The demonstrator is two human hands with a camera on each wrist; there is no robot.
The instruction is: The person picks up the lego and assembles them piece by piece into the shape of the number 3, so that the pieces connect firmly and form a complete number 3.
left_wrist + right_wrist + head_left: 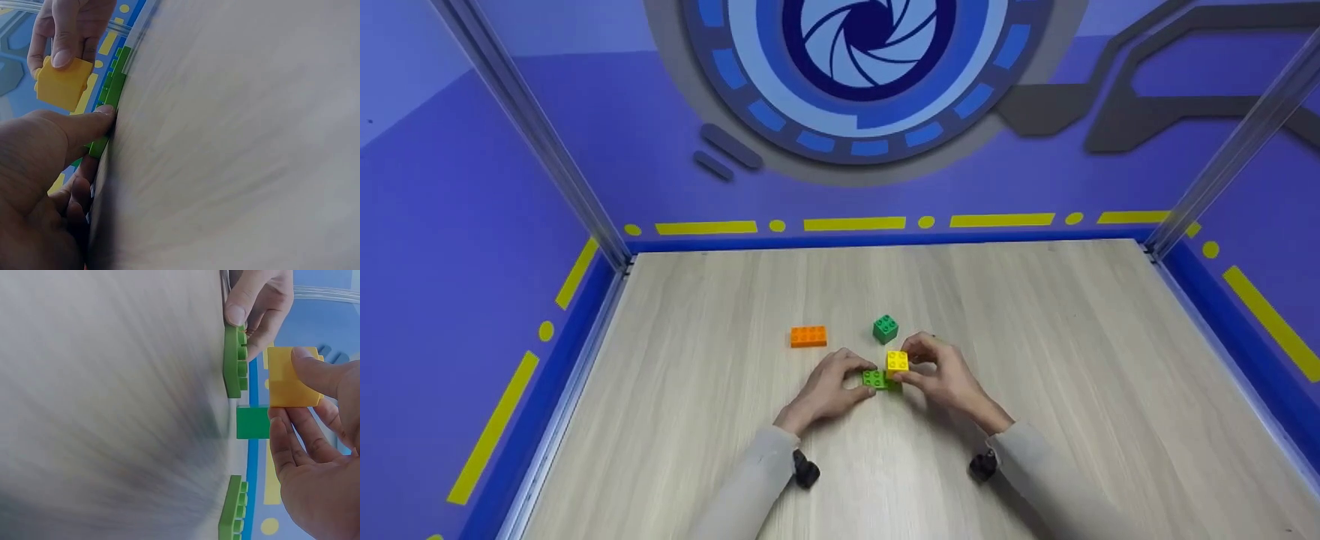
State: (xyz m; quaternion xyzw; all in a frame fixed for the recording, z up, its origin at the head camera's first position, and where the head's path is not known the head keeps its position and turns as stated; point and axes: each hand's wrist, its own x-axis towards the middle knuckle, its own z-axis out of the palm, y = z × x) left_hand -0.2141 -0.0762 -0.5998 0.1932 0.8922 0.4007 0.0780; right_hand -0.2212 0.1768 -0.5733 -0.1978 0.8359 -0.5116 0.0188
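Note:
My left hand (pixel 831 386) pinches one end of a flat light-green toy brick (pixel 873 379) on the table, thumb and fingers on opposite sides. In the right wrist view, the row of studs on this green brick (pixel 232 365) shows beyond the left thumb. My right hand (pixel 949 375) grips a square yellow toy brick (pixel 897 361) between thumb and fingers. The yellow brick (pixel 64 84) is raised above the green one, apart from it in the left wrist view. In the head view it overlaps the green brick's right end.
A dark-green square brick (pixel 886 328) stands just beyond the hands. To its left lies an orange brick (pixel 808 336) with two rows of studs. Another light-green brick (pixel 230 512) shows low in the right wrist view. Blue printed walls (pixel 855 199) enclose the wooden table (pixel 697 315).

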